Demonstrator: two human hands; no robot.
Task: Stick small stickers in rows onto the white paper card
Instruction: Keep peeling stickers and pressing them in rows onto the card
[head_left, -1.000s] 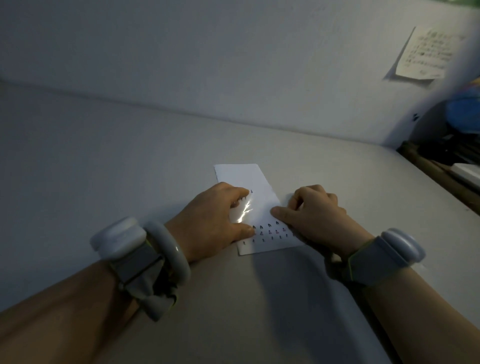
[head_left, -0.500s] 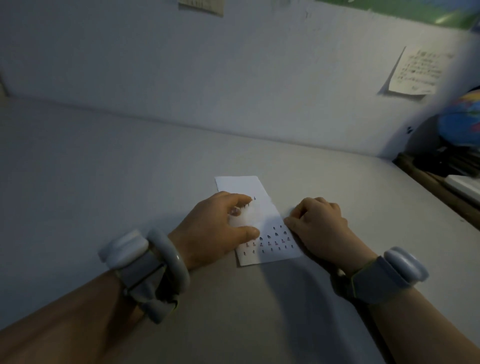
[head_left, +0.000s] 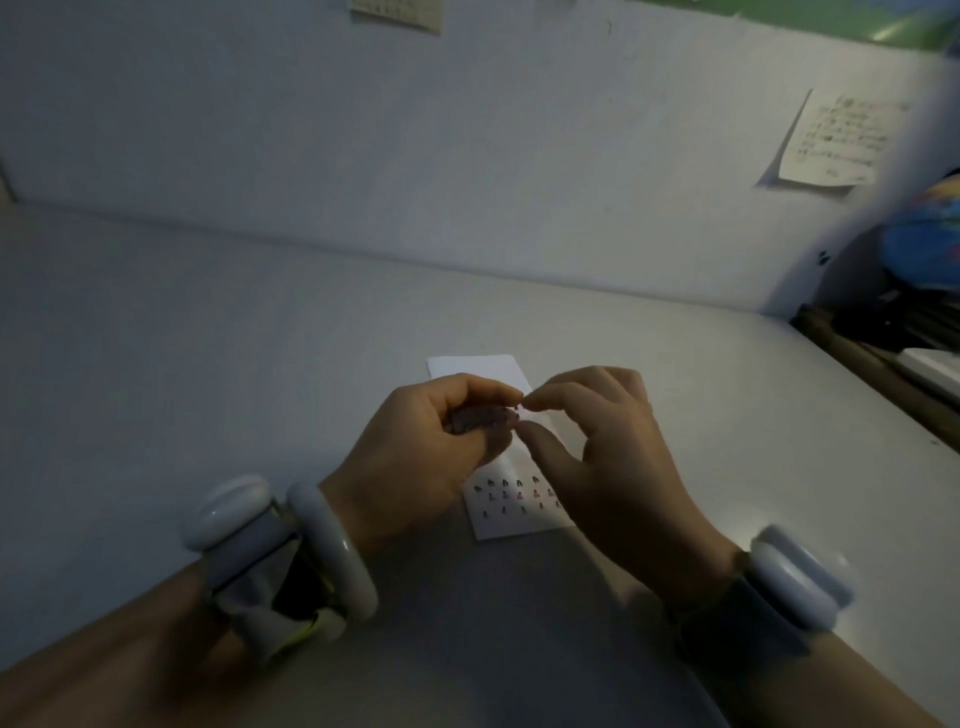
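A white paper card (head_left: 475, 366) lies flat on the pale table (head_left: 208, 364), its near end carrying rows of small dark stickers (head_left: 511, 496). Both hands are raised a little above the card's middle. My left hand (head_left: 421, 457) curls its fingers round a small clear sticker sheet (head_left: 478, 418). My right hand (head_left: 602, 447) has thumb and forefinger pinched together at that sheet's right edge, on a tiny sticker too small to make out. The card's middle is hidden behind the hands.
The table meets a white wall (head_left: 467, 156) at the back. A handwritten note (head_left: 831, 140) is stuck on the wall at the right. A globe (head_left: 930, 244) and dark clutter stand beyond the table's right edge. Both wrists wear pale bands.
Both hands have lifted off the card. The left hand brought the sticker sheet up, and the right hand moved in from the card's right side to pinch at the sheet's edge.
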